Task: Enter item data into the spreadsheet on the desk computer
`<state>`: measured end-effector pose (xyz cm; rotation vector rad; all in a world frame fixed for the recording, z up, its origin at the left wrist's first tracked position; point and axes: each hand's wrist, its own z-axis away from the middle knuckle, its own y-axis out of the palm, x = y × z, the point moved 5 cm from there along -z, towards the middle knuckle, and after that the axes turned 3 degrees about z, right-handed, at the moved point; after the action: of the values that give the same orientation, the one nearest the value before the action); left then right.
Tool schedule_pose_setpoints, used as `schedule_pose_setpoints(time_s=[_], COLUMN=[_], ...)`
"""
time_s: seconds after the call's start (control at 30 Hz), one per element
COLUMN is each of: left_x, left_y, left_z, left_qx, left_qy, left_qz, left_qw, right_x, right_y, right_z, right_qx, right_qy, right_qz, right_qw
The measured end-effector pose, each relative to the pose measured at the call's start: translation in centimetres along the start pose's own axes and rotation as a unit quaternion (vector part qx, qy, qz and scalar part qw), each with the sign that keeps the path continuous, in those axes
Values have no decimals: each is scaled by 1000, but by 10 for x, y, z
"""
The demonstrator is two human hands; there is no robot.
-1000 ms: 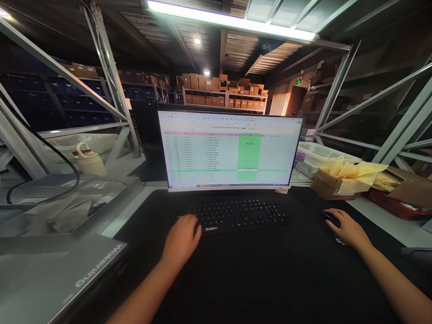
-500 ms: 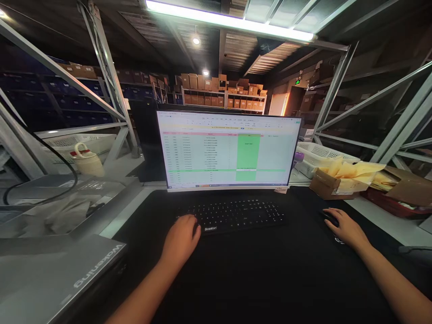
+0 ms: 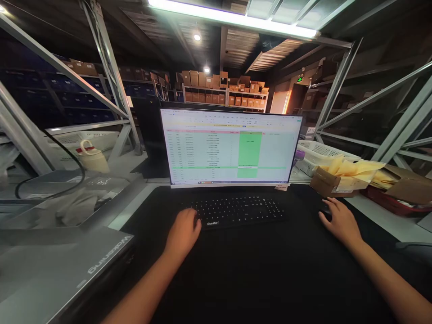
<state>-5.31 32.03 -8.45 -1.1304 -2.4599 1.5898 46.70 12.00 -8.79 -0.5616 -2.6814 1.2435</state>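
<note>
My left hand (image 3: 183, 230) rests palm down on the left end of a black keyboard (image 3: 236, 210), its thumb apart from the fingers. The fingertips lie over the keys and are partly hidden. On the right of the black desk mat (image 3: 256, 270), my right hand (image 3: 341, 221) is curved over a dark computer mouse (image 3: 325, 209), mostly covered by the hand. Behind the keyboard stands a monitor (image 3: 212, 155) showing a spreadsheet with a green column and one green row.
A grey box (image 3: 67, 270) and a tray with wrapped items (image 3: 70, 207) lie at left, near a cream bottle (image 3: 92, 157). Cardboard box (image 3: 324, 182) with yellow envelopes, white basket (image 3: 310, 157) and red tray (image 3: 384, 200) stand at right. Metal posts frame the desk.
My right hand has slid forward and slightly left with the mouse. My left hand stays at the keyboard's left end. The view has shifted slightly.
</note>
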Motion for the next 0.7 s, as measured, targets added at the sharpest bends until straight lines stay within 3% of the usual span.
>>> schedule_pose_setpoints(time_s=[0.07, 0.2, 0.3, 0.4, 0.53, 0.7], left_x=[-3, -7, -6, -2, 1, 2], left_y=[-1, -1, 0, -1, 0, 6], left_z=[0, 1, 2, 3, 2, -1], left_qx=[3, 5, 3, -8, -19, -10], left_qy=[5, 14, 13, 15, 24, 32], left_qz=[3, 3, 1, -5, -14, -12], left_qw=[1000, 1000, 1000, 1000, 999, 999], right_x=[55, 174, 233, 263, 282, 305], right_y=[-15, -23, -16, -5, 6, 2], right_z=[-6, -12, -19, -29, -40, -46], right_qx=[10, 99, 133, 129, 117, 132], right_qy=[-39, -162, -199, -211, -213, -200], right_qz=[-58, -177, -211, -211, -185, -183], right_qw=[998, 966, 948, 946, 952, 953])
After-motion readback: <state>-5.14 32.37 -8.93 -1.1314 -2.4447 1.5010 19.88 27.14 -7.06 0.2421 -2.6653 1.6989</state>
